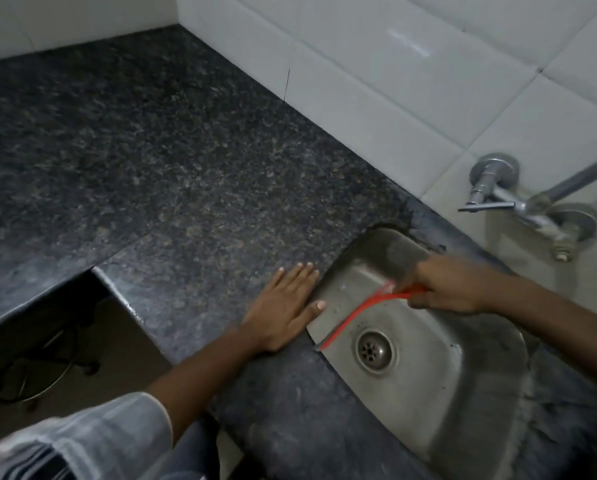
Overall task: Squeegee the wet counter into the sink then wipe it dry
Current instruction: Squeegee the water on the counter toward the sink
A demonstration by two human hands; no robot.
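A dark speckled granite counter (172,161) runs from the left to a steel sink (439,386) set into it at the lower right. My right hand (452,289) is over the sink basin, closed on the handle of a red squeegee (355,315). Its blade slants down to the sink's left rim. My left hand (286,310) lies flat on the counter with fingers spread, thumb at the sink's edge. The sink drain (375,351) sits just right of the blade's lower end.
White wall tiles (376,64) back the counter. A chrome tap (518,202) and pipe stick out of the wall above the sink. At the lower left the counter edge drops to a dark floor space (47,348) with cables.
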